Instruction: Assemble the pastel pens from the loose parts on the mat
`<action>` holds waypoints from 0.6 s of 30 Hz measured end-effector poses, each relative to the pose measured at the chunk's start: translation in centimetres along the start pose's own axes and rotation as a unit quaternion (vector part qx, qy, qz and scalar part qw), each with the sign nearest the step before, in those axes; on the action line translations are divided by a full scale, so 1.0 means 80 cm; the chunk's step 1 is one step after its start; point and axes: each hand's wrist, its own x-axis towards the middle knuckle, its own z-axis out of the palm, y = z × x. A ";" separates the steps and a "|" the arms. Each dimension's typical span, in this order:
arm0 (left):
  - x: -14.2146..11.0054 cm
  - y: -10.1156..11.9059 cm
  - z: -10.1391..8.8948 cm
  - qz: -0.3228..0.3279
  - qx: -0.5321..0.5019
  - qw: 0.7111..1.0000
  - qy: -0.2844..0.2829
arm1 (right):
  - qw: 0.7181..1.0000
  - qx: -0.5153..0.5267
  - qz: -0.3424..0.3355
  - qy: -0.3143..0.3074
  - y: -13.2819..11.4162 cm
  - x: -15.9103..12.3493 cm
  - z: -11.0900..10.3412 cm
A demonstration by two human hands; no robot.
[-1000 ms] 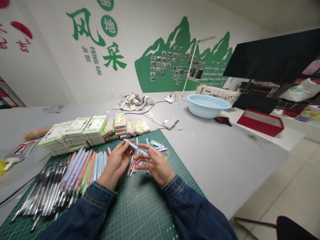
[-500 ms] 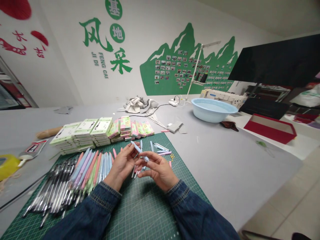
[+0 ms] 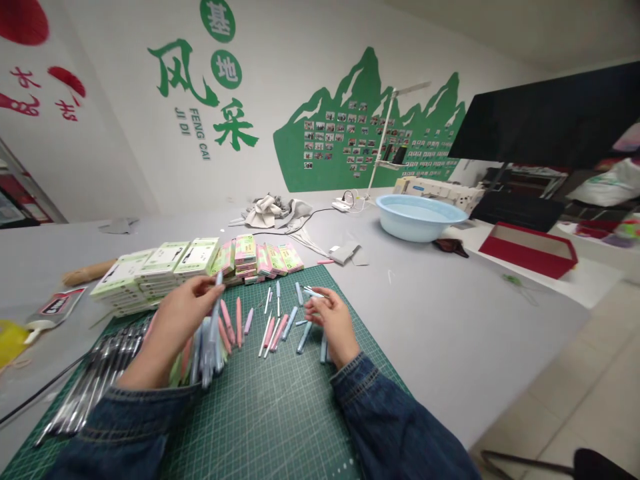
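My left hand (image 3: 180, 323) is closed, its thumb and fingertips pinching the top of a light blue pen (image 3: 215, 320) held tilted over the coloured pens on the left. My right hand (image 3: 334, 323) is closed in a pinch on a slim pale blue pen part (image 3: 313, 292) over the right side of the cutting mat; the fingers hide some of it. Between the hands lie pink pen barrels (image 3: 277, 331), a blue pen barrel (image 3: 289, 323), a purple pen part (image 3: 249, 321) and several white refills (image 3: 265, 333). Coral and pink pens (image 3: 239, 321) lie beside my left hand.
The green cutting mat (image 3: 280, 413) lies on a grey table (image 3: 430, 313). Clear black pens (image 3: 95, 380) fill its left side. White-green boxes (image 3: 167, 257) and pink boxes (image 3: 245, 250) are stacked behind. A blue basin (image 3: 419, 223) and red box (image 3: 527, 253) stand at right.
My hands, together over the mat's middle before, have parted. The left went left to the pen row with a blue pen; the right moved right to the loose blue parts. The view shifted slightly.
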 end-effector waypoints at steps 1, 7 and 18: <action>0.003 -0.006 -0.013 0.019 0.078 0.996 0.032 | 0.998 -0.023 -0.026 0.055 0.001 0.009 -0.011; -0.011 -0.053 -0.029 0.096 0.228 0.967 0.063 | 0.916 -0.352 -0.159 0.107 -0.001 0.037 -0.059; -0.008 -0.064 -0.032 0.129 0.339 0.932 0.002 | 0.810 -0.565 -0.158 -0.005 0.015 0.037 -0.055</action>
